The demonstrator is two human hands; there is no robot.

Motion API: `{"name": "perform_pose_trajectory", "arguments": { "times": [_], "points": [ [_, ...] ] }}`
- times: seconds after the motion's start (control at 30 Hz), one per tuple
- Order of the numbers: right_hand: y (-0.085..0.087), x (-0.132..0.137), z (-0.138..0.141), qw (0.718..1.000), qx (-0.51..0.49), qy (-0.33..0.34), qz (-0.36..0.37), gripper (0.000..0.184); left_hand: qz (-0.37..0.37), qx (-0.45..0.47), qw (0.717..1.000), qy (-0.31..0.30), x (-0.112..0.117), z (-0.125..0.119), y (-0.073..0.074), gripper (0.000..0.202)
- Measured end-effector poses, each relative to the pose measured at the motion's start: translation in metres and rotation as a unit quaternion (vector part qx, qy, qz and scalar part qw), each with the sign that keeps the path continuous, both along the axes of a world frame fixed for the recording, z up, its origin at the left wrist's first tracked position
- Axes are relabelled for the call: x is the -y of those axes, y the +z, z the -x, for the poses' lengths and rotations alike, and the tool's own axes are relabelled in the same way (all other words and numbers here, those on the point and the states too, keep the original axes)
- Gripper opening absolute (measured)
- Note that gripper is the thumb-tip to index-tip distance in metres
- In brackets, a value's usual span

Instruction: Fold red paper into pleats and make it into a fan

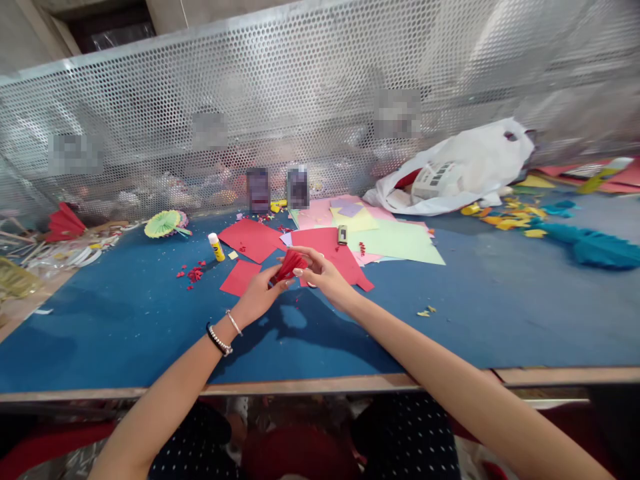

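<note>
Between my two hands, above the blue table, is a folded piece of red paper (291,265) with pleats. My left hand (263,291) grips its left side, thumb and fingers closed on it. From the right, my right hand (323,277) holds the same paper, with fingers over its top and thumb at the front. Red sheets (253,240) lie flat just beyond my hands. A yellow glue stick (217,247) with a white cap stands upright to the left, near small red paper scraps (195,274).
A perforated metal screen (300,87) rises behind the table (150,333). Pastel sheets (400,241) and a small green object (342,235) lie beyond my right hand. A white plastic bag (460,170) and blue pleated paper (600,247) are right; a green-yellow paper fan (165,225) is left.
</note>
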State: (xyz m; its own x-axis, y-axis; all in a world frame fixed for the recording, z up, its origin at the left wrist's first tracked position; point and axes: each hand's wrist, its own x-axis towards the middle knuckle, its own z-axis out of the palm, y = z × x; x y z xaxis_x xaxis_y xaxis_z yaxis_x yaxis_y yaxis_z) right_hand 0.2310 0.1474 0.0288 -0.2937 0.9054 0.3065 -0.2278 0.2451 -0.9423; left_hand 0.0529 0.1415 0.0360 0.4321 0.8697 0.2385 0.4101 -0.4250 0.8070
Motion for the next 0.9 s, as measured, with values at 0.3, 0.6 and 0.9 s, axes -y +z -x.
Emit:
{"name": "perform_pose_trajectory", "arguments": {
  "times": [0.3,0.6,0.9],
  "points": [
    [0.006,0.004,-0.011,0.991,0.077,-0.018,-0.109,0.056,-0.172,-0.047,0.984,0.006,0.001,0.003,0.002,0.040],
    [0.010,0.013,-0.017,0.918,0.193,-0.137,-0.318,0.044,-0.323,-0.154,0.933,0.034,0.003,0.010,0.002,0.043],
    [-0.001,0.008,-0.021,0.822,0.258,-0.281,-0.423,0.007,-0.351,-0.199,0.913,0.064,0.005,0.012,0.002,0.046]
  ]
}}
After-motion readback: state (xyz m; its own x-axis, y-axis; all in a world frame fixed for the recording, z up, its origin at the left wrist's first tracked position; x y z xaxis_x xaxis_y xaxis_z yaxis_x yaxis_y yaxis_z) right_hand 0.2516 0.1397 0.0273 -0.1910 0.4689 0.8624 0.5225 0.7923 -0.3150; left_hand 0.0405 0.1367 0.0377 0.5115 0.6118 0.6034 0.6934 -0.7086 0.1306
